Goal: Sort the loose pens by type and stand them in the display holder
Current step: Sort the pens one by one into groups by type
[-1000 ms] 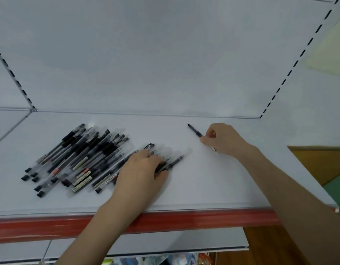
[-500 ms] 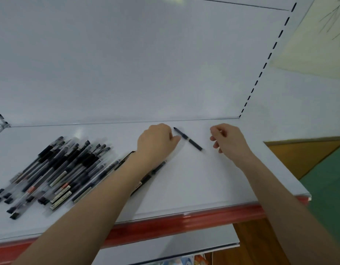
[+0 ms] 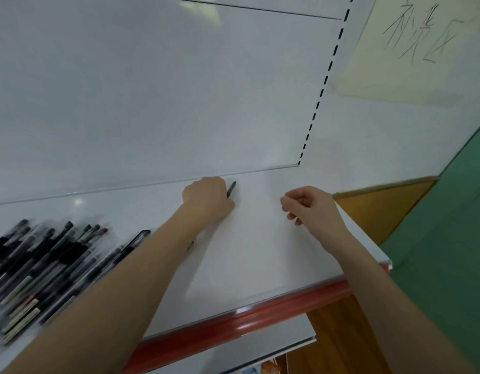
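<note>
Clenched around a single dark pen point(image 3: 231, 189), the left hand point(image 3: 206, 202) sat knuckles-up near the middle of the head view, close to the back edge of the white shelf point(image 3: 260, 252). Only the pen's upper end showed, poking up and to the right out of the fist; the rest was hidden inside the curled fingers. The right hand point(image 3: 313, 209) lay just right of centre, apart from the left, with its fingers loosely curled and its thumb near the forefinger. Nothing could be seen in its grasp.

The loose pens point(image 3: 42, 265) lay in a pile at the lower left of the frame, flat on the shelf, side by side and slanting up to the right. They were blurred, so their types could not be told apart beyond dark caps and pale labels. One pen with a black clip point(image 3: 137, 238) lay at the pile's right edge, just beside the left forearm, and a small dark piece showed at the forearm's right side.

A red strip point(image 3: 260, 317) ran along the shelf's front edge, with a lower shelf point(image 3: 260, 349) beneath it. Behind the hands rose a plain white back panel point(image 3: 152, 90), bounded on the right by a slotted upright point(image 3: 318, 101). A yellowish sheet with handwritten strokes point(image 3: 411, 49) filled the upper right corner. A brown wooden surface point(image 3: 379, 209) and a green one point(image 3: 449, 238) filled the right side.
</note>
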`<state>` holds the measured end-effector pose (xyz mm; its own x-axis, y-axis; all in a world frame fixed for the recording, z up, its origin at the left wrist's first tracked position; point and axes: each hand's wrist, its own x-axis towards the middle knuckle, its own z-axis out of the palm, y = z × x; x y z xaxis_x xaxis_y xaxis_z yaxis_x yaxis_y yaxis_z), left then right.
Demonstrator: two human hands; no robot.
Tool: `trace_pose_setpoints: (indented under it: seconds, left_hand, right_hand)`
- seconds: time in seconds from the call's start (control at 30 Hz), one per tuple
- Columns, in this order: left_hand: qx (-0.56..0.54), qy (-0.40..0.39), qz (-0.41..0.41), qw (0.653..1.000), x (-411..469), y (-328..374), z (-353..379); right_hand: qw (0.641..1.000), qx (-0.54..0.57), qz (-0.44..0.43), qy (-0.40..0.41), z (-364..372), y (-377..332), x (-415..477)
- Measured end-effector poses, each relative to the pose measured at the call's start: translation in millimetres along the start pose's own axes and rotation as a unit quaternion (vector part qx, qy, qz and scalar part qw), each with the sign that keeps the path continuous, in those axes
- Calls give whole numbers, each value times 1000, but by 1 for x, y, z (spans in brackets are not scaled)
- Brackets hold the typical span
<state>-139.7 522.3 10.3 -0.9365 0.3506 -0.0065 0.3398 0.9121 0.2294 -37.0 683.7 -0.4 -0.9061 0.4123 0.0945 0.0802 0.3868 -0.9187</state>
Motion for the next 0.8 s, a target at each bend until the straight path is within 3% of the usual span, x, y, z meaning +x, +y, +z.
trace_pose_setpoints:
  seconds: [0.1, 0.17, 0.23, 0.37, 0.5, 0.8]
  left_hand:
    - [-147, 32, 22, 988, -12, -13, -15]
    - [-313, 54, 34, 947, -31, -22, -30]
    - [-398, 91, 39, 912, -54, -31, -42]
    - [-462, 162, 11, 872, -90, -50, -49]
    - [-517, 182, -7, 837, -117, -66, -53]
    - [-530, 202, -14, 823, -154, -84, -52]
  right_hand:
    - [996, 86, 9, 12, 6, -12, 0]
    - [986, 164, 19, -5, 11, -26, 0]
    - [971, 234, 19, -53, 18, -41, -1]
    - [953, 278, -4, -120, 37, -69, -6]
    - [948, 277, -36, -154, 56, -88, -14]
    - [937, 267, -62, -215, 78, -102, -23]
